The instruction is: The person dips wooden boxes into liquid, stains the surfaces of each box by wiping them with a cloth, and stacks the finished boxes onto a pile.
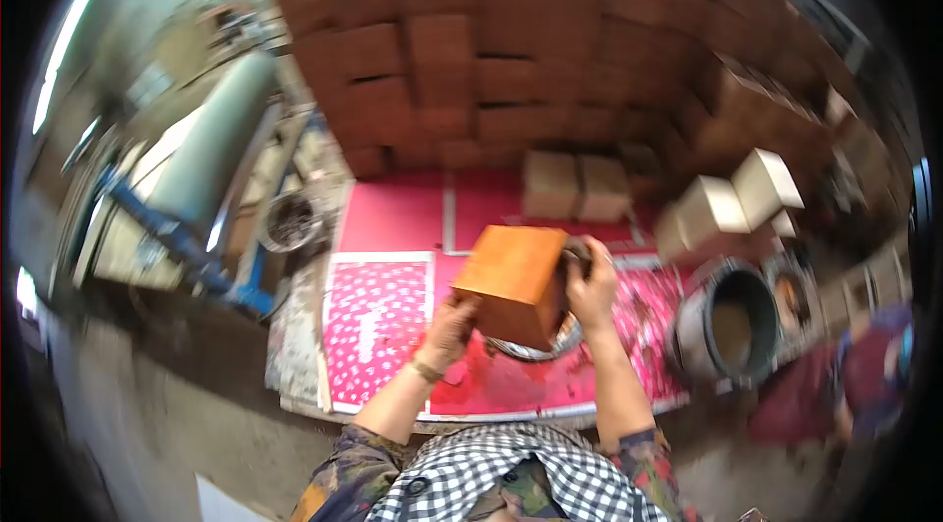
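While the orange-brown box sits between both hands, the left hand has its fingers closed on the box's corner at eight o'clock. At three o'clock the right hand curls around a blurred dark pad beside the box; whether those fingers touch wood, I cannot tell. A basin shows at six, partly hidden below.
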